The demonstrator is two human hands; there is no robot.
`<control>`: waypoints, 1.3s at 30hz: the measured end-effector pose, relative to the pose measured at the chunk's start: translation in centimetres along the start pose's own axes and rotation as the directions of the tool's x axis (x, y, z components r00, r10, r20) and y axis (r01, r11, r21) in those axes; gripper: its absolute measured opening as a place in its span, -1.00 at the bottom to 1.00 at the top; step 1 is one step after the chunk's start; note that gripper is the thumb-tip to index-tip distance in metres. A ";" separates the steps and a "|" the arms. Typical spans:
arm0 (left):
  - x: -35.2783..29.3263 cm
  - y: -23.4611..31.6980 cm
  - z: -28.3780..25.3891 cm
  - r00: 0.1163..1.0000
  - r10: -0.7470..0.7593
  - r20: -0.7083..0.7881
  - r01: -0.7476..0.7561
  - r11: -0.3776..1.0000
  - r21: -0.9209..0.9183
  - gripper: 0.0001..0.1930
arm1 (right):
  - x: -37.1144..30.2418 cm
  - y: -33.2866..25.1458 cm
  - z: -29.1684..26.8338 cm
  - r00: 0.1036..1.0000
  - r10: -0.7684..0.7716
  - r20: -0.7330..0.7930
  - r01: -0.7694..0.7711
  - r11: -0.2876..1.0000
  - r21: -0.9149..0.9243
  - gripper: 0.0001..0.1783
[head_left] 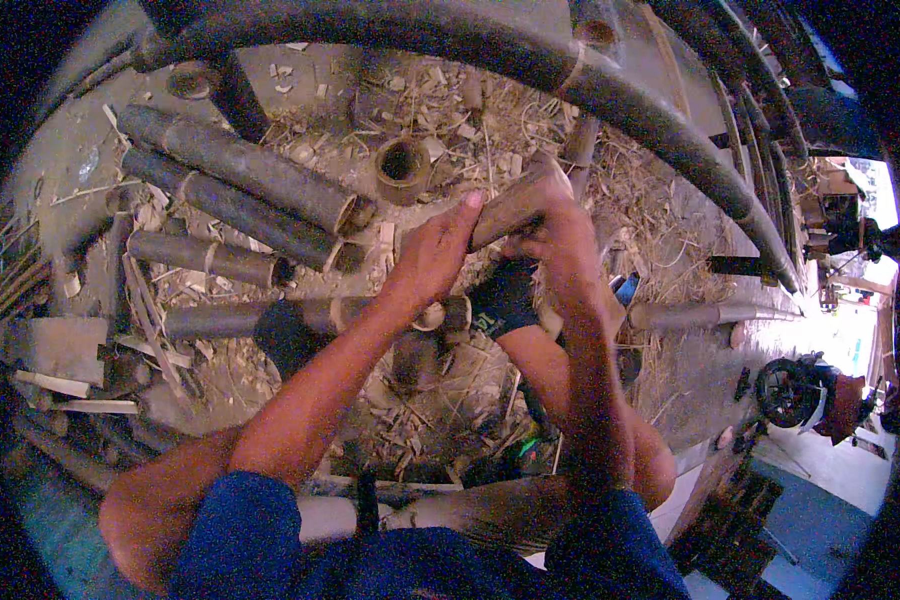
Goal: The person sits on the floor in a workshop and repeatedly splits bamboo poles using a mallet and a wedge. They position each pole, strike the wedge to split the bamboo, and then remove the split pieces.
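My left hand and my right hand are raised close together in front of me. Between them a short, brown piece of bamboo slants up to the right. The left hand presses at its lower left end, thumb up and fingers partly hidden. My right hand is closed around the other side and slightly blurred. Below the hands, a dark bamboo pole lies crosswise near my feet. Beyond the piece stands a short bamboo tube with its round opening facing up.
Several thick bamboo lengths lie at the left among shavings and chips. A long dark pole arches across the far side. Cut wood pieces are stacked at the left. A motorcycle stands at the right.
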State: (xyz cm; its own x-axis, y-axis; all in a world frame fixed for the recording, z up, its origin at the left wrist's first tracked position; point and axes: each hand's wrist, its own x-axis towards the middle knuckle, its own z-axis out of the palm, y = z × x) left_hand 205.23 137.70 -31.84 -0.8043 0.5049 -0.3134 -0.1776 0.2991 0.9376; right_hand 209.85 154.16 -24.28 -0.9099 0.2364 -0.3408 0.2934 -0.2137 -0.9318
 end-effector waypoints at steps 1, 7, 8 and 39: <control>-0.2 -0.4 0.6 0.983 0.127 -0.133 -0.134 0.990 -0.044 -0.15 | 0.9 2.2 1.0 0.987 -0.118 -0.108 0.082 0.953 -0.290 -0.39; -0.9 -5.2 2.4 0.956 -0.249 -0.155 0.150 0.870 -0.469 -0.20 | 6.4 11.1 6.2 0.972 -0.217 -0.088 0.166 0.905 -0.392 -0.53; -1.0 -6.3 2.9 0.934 -0.298 -0.195 0.164 0.846 -0.507 -0.21 | 7.2 11.8 6.9 0.978 -0.203 -0.044 0.171 0.908 -0.382 -0.49; 2.9 -10.5 5.8 0.955 0.042 0.292 -0.083 0.989 0.127 -0.05 | 2.3 14.7 2.5 0.734 -0.168 -0.658 0.301 0.949 0.094 -0.83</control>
State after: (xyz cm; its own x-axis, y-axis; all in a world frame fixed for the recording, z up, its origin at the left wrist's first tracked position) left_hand 208.07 140.69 -43.42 -0.6104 0.7316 -0.3037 -0.0373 0.3564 0.9336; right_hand 211.39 149.21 -38.46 -0.5245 0.8329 -0.1764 -0.0229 -0.2209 -0.9750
